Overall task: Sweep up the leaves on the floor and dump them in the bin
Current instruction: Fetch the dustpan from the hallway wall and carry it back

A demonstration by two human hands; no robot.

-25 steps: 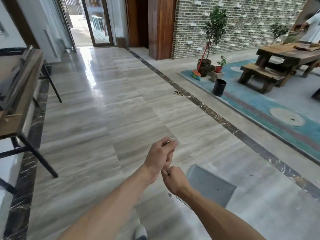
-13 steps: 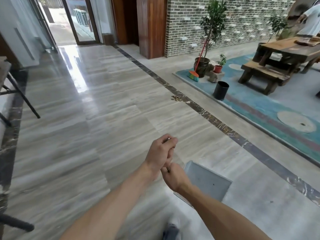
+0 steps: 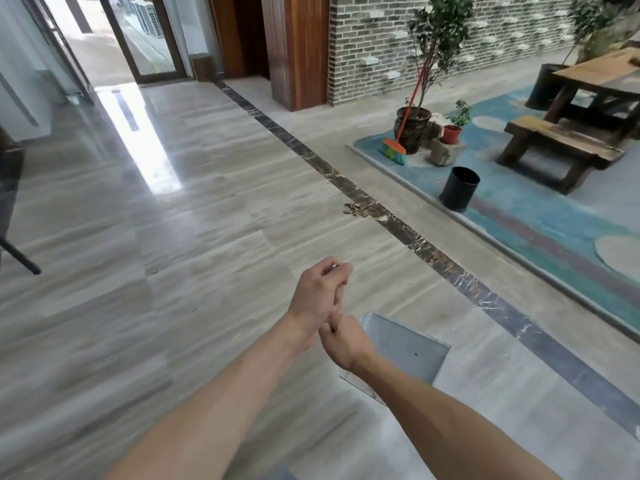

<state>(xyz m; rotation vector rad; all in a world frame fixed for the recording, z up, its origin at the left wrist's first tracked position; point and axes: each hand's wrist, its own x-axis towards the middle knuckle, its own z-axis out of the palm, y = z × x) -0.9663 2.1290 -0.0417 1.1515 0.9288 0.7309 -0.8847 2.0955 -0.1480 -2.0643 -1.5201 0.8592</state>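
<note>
Already both hands are wrapped round one thin handle: the left hand [image 3: 320, 292] higher up, the right hand [image 3: 346, 341] just below it, fingers of each curled tight on the rod, which shows only as a dark sliver between them. From that handle hangs a grey metal dustpan [image 3: 405, 348], its open mouth facing forward and to the right, its flat back toward the person; the handle's long axis seems to run steeply up out of the pan, though most of it is hidden by the hands. The leaves [image 3: 360, 210] lie in a small heap well ahead, right on the dark marble strip [image 3: 450, 268] that crosses the floor [image 3: 173, 237]. Beyond them a black bin [image 3: 460, 188] stands upright on the blue mat, and a broom [image 3: 398, 140] leans against a plant pot — well apart from the hands. The likely trouble, I judge: with both hands on the dustpan there is none free for the broom, so reaching the heap without it leaves nothing to sweep with; and the polished floor could let dry leaves skid away from the pan's lip.
</note>
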